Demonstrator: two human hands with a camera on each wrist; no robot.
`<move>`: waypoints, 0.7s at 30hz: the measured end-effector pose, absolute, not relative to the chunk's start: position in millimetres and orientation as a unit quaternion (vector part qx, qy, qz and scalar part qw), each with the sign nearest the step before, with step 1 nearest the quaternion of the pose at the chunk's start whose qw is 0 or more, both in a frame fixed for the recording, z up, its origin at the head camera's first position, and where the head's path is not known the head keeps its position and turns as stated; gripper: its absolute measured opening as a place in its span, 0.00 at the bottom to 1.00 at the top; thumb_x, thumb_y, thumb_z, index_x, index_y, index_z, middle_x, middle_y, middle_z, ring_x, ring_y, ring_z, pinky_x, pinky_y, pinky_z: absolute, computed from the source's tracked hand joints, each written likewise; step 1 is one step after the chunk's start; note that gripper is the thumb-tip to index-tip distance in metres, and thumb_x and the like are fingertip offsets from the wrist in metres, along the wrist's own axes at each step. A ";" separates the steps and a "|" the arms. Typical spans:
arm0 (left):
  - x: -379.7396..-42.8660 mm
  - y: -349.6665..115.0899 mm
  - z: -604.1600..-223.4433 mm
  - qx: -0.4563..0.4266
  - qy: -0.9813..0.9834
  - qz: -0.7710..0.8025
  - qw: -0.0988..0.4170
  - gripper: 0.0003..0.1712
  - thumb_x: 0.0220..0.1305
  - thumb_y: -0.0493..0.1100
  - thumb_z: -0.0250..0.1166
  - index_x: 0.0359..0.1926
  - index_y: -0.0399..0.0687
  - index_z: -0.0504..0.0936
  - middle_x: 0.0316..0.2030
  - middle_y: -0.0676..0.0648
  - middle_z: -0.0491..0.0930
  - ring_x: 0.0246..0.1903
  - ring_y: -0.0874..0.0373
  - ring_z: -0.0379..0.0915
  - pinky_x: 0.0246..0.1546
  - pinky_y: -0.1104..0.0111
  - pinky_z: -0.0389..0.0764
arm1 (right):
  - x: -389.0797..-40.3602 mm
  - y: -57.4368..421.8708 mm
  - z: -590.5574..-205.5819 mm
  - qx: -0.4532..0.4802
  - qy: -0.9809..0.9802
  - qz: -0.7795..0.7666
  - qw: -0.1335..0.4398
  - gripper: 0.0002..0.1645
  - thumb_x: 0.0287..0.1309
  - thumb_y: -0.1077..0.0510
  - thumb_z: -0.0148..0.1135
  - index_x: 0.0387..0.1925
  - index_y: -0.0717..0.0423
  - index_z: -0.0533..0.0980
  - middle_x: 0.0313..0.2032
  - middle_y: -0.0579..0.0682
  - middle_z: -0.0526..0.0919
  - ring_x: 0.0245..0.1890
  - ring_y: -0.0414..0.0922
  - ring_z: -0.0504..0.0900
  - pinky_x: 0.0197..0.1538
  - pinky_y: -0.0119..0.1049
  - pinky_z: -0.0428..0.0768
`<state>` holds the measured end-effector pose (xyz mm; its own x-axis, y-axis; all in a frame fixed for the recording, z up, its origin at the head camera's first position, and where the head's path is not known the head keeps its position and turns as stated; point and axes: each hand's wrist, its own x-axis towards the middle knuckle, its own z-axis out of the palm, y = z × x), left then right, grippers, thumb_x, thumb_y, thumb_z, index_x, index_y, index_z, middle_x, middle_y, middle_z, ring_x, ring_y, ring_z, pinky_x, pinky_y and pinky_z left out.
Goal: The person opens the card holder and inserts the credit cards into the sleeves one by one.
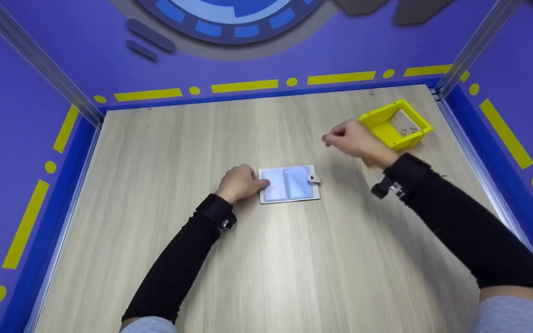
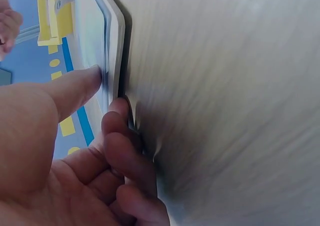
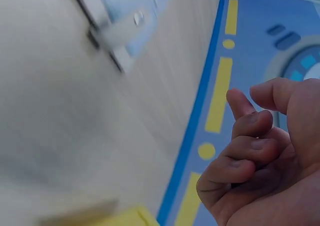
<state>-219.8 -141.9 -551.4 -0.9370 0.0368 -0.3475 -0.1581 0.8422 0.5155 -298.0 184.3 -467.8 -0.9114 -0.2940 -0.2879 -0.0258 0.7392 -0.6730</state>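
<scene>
A small white card holder (image 1: 300, 182) lies spread open on the table, clear plastic sleeves facing up and a snap strap (image 1: 314, 178) at its right edge. At its left edge is my left hand (image 1: 240, 182), thumb on the top face. The left wrist view shows the fingertips of that hand against the holder's rim (image 2: 118, 60), pinching it. My right hand (image 1: 350, 138) hovers between the holder and a yellow bin (image 1: 380, 115). Its fingers are loosely curled and hold nothing, as the right wrist view also shows.
The yellow bin stands at the far right of the table (image 1: 192, 138), with a pale printed card (image 1: 403, 121) leaning inside. Blue-purple panels with yellow marks wall the table at the back (image 1: 248, 64) and both sides.
</scene>
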 end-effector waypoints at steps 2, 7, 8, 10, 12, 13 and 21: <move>-219.7 -141.9 -551.2 -0.032 0.943 0.282 0.174 0.30 0.69 0.63 0.75 0.17 0.57 0.74 0.17 0.58 0.68 0.22 0.59 0.66 0.25 0.67 0.63 | -303.7 198.0 -455.3 -0.078 0.921 -0.339 0.178 0.23 0.81 0.38 0.60 0.46 0.50 0.89 0.40 0.53 0.84 0.33 0.47 0.71 0.37 0.39 0.69; -218.9 -142.2 -551.9 -0.027 0.943 0.283 0.176 0.30 0.70 0.62 0.75 0.17 0.57 0.73 0.17 0.59 0.68 0.23 0.59 0.66 0.25 0.66 0.63 | -322.4 235.6 -437.1 -0.051 0.941 -0.312 0.124 0.24 0.78 0.38 0.62 0.37 0.53 0.86 0.30 0.47 0.81 0.31 0.45 0.73 0.35 0.37 0.70; -218.9 -142.4 -552.0 -0.026 0.943 0.283 0.175 0.30 0.70 0.62 0.75 0.17 0.57 0.73 0.17 0.58 0.68 0.23 0.59 0.66 0.26 0.66 0.64 | -326.8 243.7 -435.3 -0.039 0.943 -0.308 0.119 0.25 0.77 0.38 0.63 0.39 0.55 0.86 0.32 0.49 0.81 0.33 0.46 0.74 0.37 0.38 0.72; -218.6 -143.0 -552.1 -0.025 0.943 0.283 0.172 0.30 0.69 0.62 0.75 0.17 0.57 0.74 0.18 0.59 0.68 0.23 0.59 0.66 0.26 0.66 0.64 | -335.8 259.6 -433.6 -0.009 0.948 -0.297 0.114 0.26 0.77 0.38 0.63 0.44 0.57 0.86 0.38 0.51 0.84 0.38 0.48 0.75 0.40 0.39 0.74; -218.6 -143.4 -552.0 -0.024 0.943 0.285 0.171 0.29 0.70 0.62 0.75 0.17 0.57 0.74 0.18 0.59 0.68 0.23 0.59 0.67 0.26 0.66 0.64 | -344.1 274.5 -434.3 0.019 0.954 -0.281 0.105 0.27 0.77 0.38 0.64 0.50 0.59 0.85 0.44 0.55 0.85 0.42 0.50 0.77 0.43 0.39 0.76; -218.5 -143.6 -551.9 -0.023 0.943 0.285 0.170 0.29 0.69 0.62 0.75 0.17 0.57 0.73 0.17 0.59 0.68 0.23 0.59 0.66 0.26 0.66 0.64 | -347.5 281.3 -435.5 0.034 0.957 -0.270 0.100 0.28 0.77 0.39 0.64 0.53 0.61 0.85 0.48 0.58 0.85 0.45 0.52 0.77 0.43 0.39 0.77; -217.3 -143.6 -550.8 -0.018 0.941 0.294 0.167 0.32 0.70 0.61 0.75 0.15 0.57 0.70 0.15 0.60 0.63 0.22 0.59 0.63 0.26 0.66 0.62 | -362.6 324.5 -452.2 0.085 0.971 -0.214 0.067 0.20 0.73 0.47 0.69 0.36 0.61 0.81 0.30 0.53 0.81 0.39 0.55 0.82 0.34 0.36 0.77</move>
<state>-217.3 -143.6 -550.8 -0.9436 0.0644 -0.3247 -0.1320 0.8264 0.5474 -362.6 324.5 -452.2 -0.9767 0.1365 -0.1656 0.1935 0.8939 -0.4044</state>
